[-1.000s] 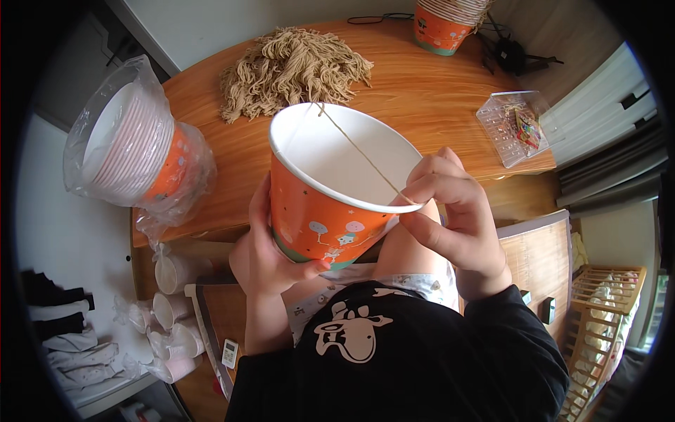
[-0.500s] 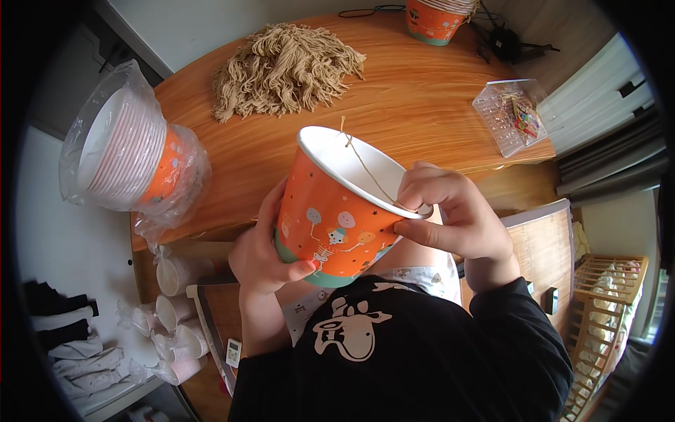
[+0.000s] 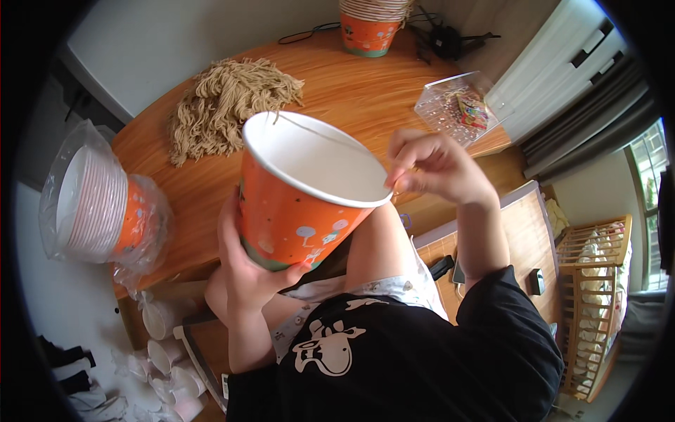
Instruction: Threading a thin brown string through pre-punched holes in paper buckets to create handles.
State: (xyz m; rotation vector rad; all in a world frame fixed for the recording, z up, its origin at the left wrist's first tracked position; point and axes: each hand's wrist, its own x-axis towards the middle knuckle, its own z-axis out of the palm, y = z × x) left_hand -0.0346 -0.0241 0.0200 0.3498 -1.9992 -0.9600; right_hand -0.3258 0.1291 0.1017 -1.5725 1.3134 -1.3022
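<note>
A large orange paper bucket (image 3: 295, 211) with a green base and printed cartoon figures is tilted in front of me, its white inside facing up. My left hand (image 3: 256, 271) is closed round its lower left side, thumb across the front. From a knot at the far left of the rim, a thin tan string (image 3: 316, 131) runs over the mouth toward the right side. Just outside the right rim, my right hand (image 3: 429, 169) pinches the string's end between thumb and fingertips. The bucket's underside is hidden.
On the wooden table (image 3: 337, 91) lie a heap of tan strings (image 3: 228, 105) and a clear plastic tray (image 3: 457, 105) with small bits. A stack of orange buckets (image 3: 369, 32) stands at the back. Bagged buckets (image 3: 105, 204) sit left; several white cups (image 3: 165, 355) are below.
My right hand has pulled out past the rim with the string's end. The bucket has turned slightly in my left hand, and the whole view has shifted.
</note>
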